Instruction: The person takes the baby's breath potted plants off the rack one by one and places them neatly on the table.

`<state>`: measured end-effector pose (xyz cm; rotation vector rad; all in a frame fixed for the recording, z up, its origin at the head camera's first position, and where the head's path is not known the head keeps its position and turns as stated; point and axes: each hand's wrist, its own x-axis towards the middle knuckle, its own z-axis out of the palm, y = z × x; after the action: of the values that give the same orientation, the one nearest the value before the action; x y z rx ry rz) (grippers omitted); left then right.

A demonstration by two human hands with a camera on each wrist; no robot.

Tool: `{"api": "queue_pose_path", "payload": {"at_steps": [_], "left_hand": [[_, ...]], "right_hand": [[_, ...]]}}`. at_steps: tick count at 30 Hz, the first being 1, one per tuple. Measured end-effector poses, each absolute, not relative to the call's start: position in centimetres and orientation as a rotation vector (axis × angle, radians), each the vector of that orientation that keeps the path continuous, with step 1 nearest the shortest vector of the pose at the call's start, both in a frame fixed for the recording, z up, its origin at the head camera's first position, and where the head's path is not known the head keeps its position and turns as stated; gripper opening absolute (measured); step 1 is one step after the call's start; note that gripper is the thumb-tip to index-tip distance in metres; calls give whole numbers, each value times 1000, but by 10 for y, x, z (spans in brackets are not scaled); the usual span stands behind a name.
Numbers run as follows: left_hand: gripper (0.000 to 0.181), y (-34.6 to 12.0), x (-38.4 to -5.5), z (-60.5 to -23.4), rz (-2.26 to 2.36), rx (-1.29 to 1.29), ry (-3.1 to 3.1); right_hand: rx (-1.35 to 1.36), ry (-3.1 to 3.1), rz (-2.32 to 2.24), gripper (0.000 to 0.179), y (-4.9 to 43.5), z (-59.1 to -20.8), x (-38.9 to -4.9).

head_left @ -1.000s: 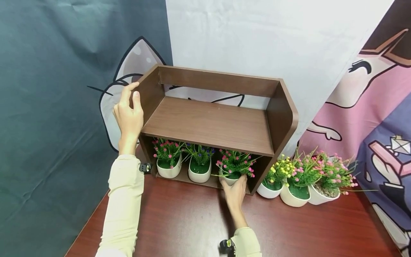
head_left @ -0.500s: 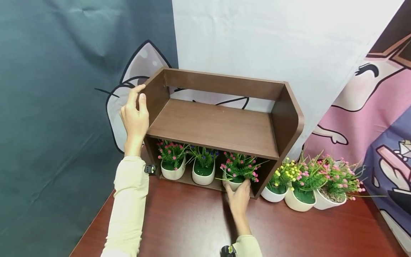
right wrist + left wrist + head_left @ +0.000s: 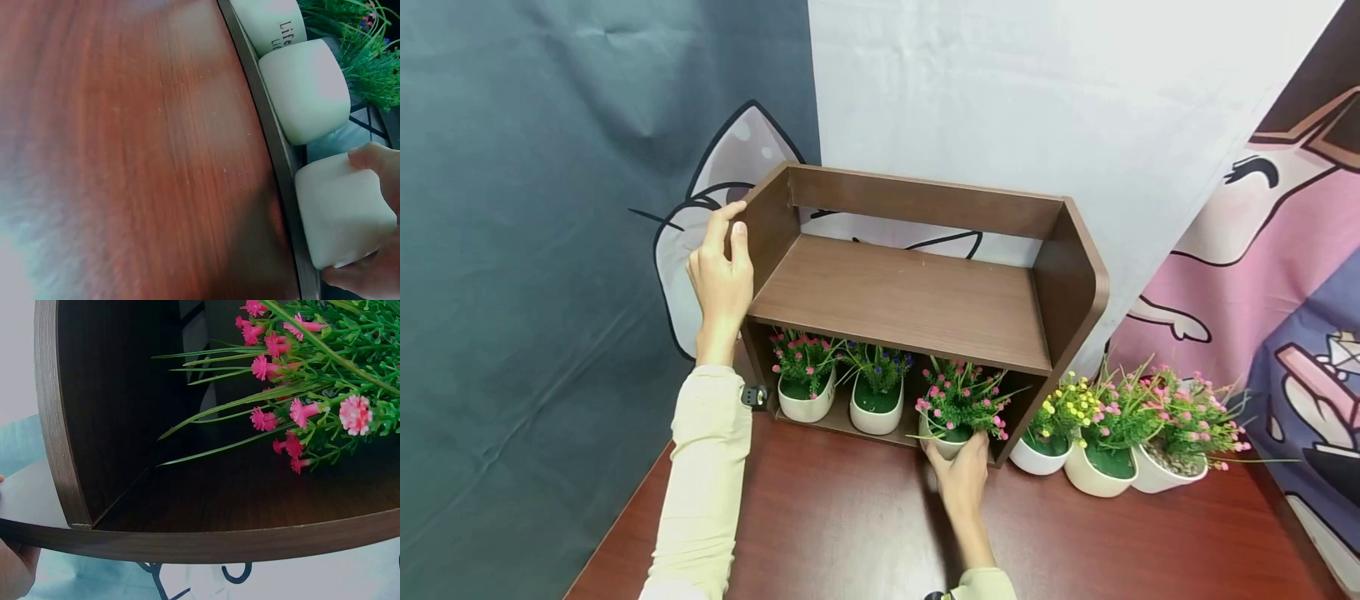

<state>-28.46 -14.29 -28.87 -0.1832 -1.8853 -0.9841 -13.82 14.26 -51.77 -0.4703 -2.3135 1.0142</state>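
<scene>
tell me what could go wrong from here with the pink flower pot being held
The right-hand grip holds the off-white, rounded pot of pink flowers at the front edge of the brown wooden shelf; a slip could tip it onto the glossy red-brown table. Its flowers come close to the shelf's middle board, so they might snag. A sideways swing might knock the off-white pot of blue flowers beside it.

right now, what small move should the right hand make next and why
I'd probably ease the pot in the right hand straight out. The fingers grip its sides, it has just come forward to about the shelf's front edge, and its flowers reach up near the upper board, so lifting early might snag them.
</scene>
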Motion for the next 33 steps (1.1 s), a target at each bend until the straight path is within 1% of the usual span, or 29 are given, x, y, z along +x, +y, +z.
{"api": "queue_pose_path", "payload": {"at_steps": [6, 14, 18, 22, 24, 28, 31, 33], "left_hand": [[27, -144, -282, -289, -986, -188, -1881], [27, -143, -285, -291, -979, -201, -1867], [27, -144, -285, -291, -982, -202, -1858], [27, -144, -285, -290, -985, -213, -1858], [28, -143, -286, -290, -989, -212, -1866], [28, -142, -285, -290, -1004, -189, -1880], [28, -142, -285, -289, -1004, -189, -1875], [28, -143, -285, -289, -1001, -191, -1870]], "right_hand": [[-456, -2296, 943, 72, 143, -516, -122], [-466, -2377, 944, 76, 151, -511, -103], [-436, -2427, 982, 74, 156, -509, -85], [-432, -2465, 980, 70, 164, -504, -59], [-452, -2492, 960, 73, 169, -499, -44], [-514, -2584, 928, 87, 184, -486, -16], [-562, -2668, 934, 97, 197, -478, -3], [-620, -2688, 914, 99, 204, -475, 4]]}}
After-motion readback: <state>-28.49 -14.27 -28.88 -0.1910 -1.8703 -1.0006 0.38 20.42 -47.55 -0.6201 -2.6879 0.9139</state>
